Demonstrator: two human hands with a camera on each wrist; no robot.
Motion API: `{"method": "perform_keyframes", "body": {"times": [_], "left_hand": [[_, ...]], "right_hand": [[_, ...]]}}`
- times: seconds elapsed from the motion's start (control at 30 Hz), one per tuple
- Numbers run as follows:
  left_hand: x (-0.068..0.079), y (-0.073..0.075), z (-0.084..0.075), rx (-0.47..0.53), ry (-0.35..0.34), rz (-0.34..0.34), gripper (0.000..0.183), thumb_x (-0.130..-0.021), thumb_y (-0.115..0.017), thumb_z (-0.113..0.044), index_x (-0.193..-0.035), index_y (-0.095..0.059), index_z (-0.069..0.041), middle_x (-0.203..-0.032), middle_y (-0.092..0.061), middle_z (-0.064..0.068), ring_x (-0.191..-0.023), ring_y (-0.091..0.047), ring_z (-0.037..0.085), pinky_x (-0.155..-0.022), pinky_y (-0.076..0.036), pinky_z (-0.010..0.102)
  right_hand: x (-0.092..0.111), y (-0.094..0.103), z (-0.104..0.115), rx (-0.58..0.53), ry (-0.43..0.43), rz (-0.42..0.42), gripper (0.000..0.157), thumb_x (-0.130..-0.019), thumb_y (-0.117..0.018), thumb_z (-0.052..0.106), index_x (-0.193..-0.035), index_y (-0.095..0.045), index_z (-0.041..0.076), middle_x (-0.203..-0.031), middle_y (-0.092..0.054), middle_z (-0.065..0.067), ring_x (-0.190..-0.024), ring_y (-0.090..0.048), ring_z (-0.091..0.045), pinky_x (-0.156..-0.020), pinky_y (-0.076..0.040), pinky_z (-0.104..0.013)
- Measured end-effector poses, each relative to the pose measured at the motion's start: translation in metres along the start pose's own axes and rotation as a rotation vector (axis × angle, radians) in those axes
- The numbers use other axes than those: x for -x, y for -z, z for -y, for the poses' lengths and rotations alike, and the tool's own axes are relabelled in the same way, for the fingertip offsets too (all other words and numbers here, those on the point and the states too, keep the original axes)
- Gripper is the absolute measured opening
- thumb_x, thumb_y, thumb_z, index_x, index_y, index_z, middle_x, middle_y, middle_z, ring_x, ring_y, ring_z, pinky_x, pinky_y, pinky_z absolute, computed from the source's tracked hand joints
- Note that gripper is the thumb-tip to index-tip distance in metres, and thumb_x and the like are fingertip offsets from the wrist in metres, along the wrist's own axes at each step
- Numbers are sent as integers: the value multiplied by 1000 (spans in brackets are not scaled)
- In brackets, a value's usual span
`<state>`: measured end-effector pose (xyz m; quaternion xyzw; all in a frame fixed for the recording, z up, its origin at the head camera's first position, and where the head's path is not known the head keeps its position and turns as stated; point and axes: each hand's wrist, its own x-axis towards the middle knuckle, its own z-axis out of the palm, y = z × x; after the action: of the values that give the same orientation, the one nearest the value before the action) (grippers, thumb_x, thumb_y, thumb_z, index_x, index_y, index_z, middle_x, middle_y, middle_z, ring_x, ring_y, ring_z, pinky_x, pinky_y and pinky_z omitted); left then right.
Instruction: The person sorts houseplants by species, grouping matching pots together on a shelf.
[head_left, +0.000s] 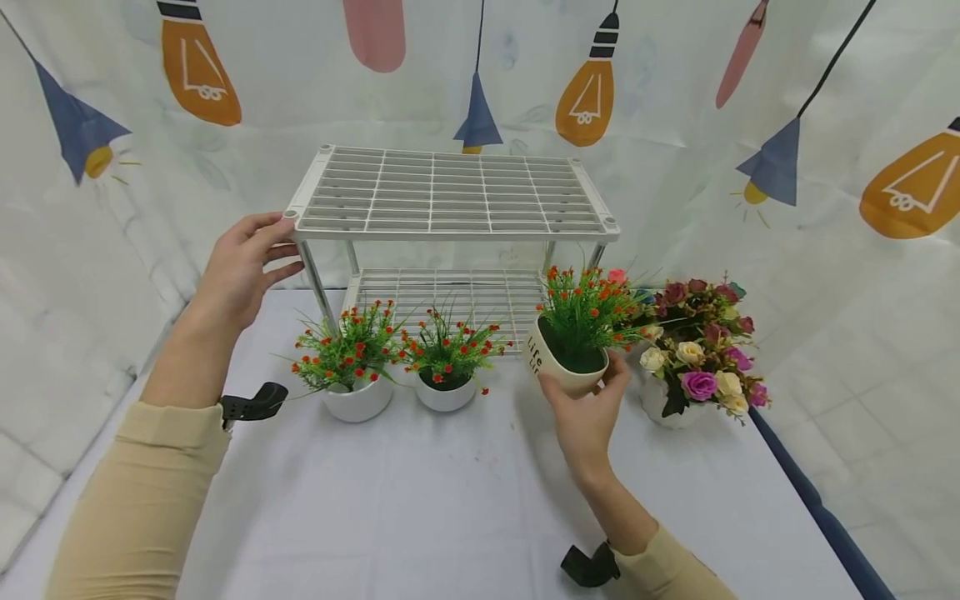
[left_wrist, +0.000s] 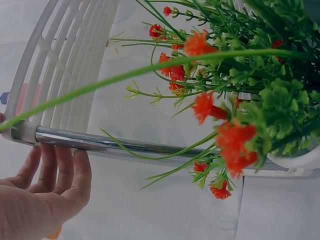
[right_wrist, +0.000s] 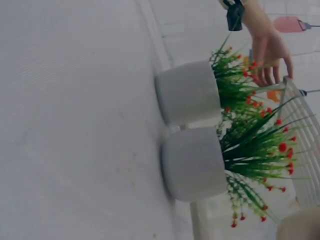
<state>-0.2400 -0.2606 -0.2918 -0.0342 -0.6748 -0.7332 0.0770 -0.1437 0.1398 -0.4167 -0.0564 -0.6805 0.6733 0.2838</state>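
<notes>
My left hand holds the front left corner of a white two-tier wire rack. In the left wrist view, the left fingers touch the rack's metal post just below the top shelf. My right hand grips a cream pot with lettering, tilted, in front of the rack's right side. Green grass with small orange-red flowers fills it. Two white pots of red-flowered plants, a left one and a middle one, stand before the lower shelf.
Right of the held pot, a white pot carries cream, purple and dark red artificial roses. A white cloth covers the table. Behind the rack hangs a pale curtain printed with bulbs and lamps.
</notes>
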Motion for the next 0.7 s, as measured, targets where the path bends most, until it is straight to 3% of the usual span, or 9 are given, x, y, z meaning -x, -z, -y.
{"method": "perform_keyframes", "body": {"times": [0.37,0.7], "left_hand": [[0,-2,4,-18,-3,-3,44,-102,-66,-36,-134,-49,-12,-122,-56,4,-107,-56,18,-82,-53,22],[-1,-2,3,-26,-21,-20,39,-102,-65,-35,-131,-50,-13,-122,-56,4,-106,-56,19,-82,-52,23]], "right_hand": [[-4,-5,37,-69,123,-37,85,-79,-88,2,-144,-32,9,-141,-42,-2,-130,-42,-15,-105,-34,-41],[-14,-27,66,-202,272,-65,80,-80,-86,1,-142,-35,6,-141,-42,-10,-133,-40,-21,-109,-31,-45]]}}
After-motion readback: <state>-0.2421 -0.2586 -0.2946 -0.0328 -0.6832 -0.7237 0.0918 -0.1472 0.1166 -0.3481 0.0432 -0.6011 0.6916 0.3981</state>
